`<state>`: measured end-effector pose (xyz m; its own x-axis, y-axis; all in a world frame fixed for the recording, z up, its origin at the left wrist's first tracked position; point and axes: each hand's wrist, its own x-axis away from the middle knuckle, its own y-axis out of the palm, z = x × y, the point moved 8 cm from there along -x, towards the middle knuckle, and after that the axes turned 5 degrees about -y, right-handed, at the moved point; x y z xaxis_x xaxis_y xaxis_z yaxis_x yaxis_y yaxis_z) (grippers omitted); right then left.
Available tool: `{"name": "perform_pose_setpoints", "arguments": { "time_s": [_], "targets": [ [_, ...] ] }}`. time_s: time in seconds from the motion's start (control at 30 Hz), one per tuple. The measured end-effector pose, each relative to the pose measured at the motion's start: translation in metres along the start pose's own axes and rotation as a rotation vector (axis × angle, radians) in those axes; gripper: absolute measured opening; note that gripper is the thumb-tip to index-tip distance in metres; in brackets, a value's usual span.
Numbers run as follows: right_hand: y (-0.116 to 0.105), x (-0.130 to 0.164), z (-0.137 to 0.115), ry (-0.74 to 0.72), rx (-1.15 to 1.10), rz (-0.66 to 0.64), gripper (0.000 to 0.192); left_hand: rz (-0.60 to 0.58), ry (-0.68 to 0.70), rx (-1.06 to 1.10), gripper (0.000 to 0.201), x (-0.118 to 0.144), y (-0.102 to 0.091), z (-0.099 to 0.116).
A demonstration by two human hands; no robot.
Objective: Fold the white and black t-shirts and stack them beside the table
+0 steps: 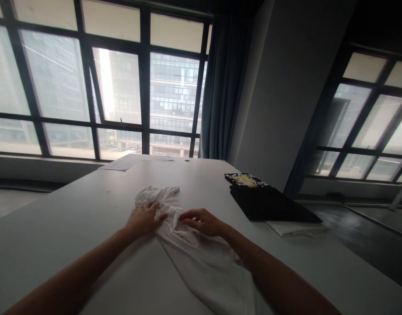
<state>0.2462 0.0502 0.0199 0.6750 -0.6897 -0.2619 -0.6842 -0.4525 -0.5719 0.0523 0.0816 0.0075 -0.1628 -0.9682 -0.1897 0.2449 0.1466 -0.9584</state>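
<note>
On the smooth white tabletop [89, 210] lies a rumpled white cloth [217, 267], far end bunched; the left hand [144, 220] rests half-open upon it, the right hand [204, 222] loosely curled, either's grip unclear.

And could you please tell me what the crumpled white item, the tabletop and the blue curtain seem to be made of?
White item: probably thin, matte fabric, as it bunches into fine, limp wrinkles.
Tabletop: perhaps laminate; it looks smooth, with a soft sheen.
Blue curtain: likely matte fabric, hanging in vertical folds.
</note>
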Motion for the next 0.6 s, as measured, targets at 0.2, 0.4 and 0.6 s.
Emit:
{"name": "perform_pose_setpoints", "arguments": {
  "time_s": [0.2, 0.4, 0.6],
  "targets": [
    [-0.007, 0.003, 0.001, -0.072, 0.346, 0.048, 0.041, -0.227, 0.562, 0.254, 0.045, 0.022, 0.021, 0.069],
    [-0.014, 0.004, 0.01, 0.059, 0.712, -0.04, 0.042, -0.266, 0.454, 0.218, 0.042, -0.003, 0.009, 0.019],
    [-0.039, 0.011, 0.019, 0.353, 1.013, -0.009, 0.035, 0.086, -0.095, -0.13, 0.05, -0.019, -0.026, -0.068]
  ]
}}
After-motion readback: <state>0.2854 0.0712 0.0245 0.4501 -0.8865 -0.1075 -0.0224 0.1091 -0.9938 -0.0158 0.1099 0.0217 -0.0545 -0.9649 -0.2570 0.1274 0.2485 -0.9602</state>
